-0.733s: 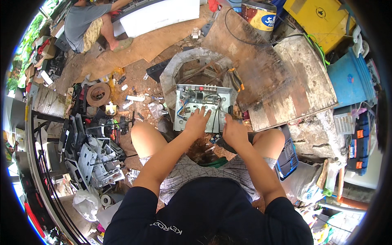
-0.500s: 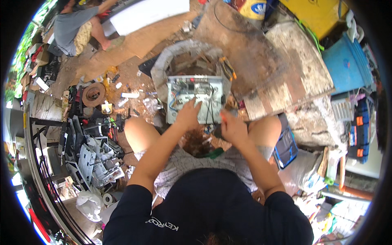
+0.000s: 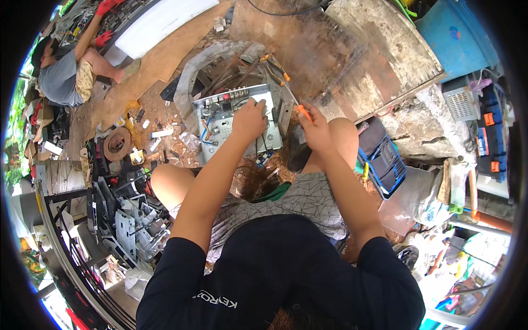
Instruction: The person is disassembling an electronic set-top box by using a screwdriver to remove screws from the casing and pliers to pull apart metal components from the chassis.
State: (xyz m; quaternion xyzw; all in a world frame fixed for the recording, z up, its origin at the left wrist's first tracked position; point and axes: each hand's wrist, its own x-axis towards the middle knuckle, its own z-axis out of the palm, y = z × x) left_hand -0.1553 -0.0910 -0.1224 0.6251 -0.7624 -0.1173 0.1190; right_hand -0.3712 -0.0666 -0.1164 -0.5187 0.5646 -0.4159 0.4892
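An opened metal electronics case (image 3: 223,135), with a row of connectors along its far wall and coloured wires inside, rests on a round concrete ring (image 3: 192,71) in front of me. My left hand (image 3: 250,121) reaches into it, fingers curled together near the far wall; what they grip is hidden. My right hand (image 3: 317,132) is closed around a screwdriver (image 3: 304,112) with an orange handle. Its shaft points up and left, clear of the case. Just beyond its tip, pliers (image 3: 276,70) with orange and black handles lie on the ring's right edge.
Stained boards (image 3: 385,60) lie at the right, with a blue bin (image 3: 459,38) behind. A black and blue tool pouch (image 3: 382,159) lies by my right knee. Metal scrap (image 3: 135,223) is piled at the left. A person with red gloves (image 3: 103,38) squats at the far left.
My right hand has lifted away from the case's near right corner with the screwdriver. My left hand has gone from pointing to curled fingers, deeper in the case. The view has shifted.
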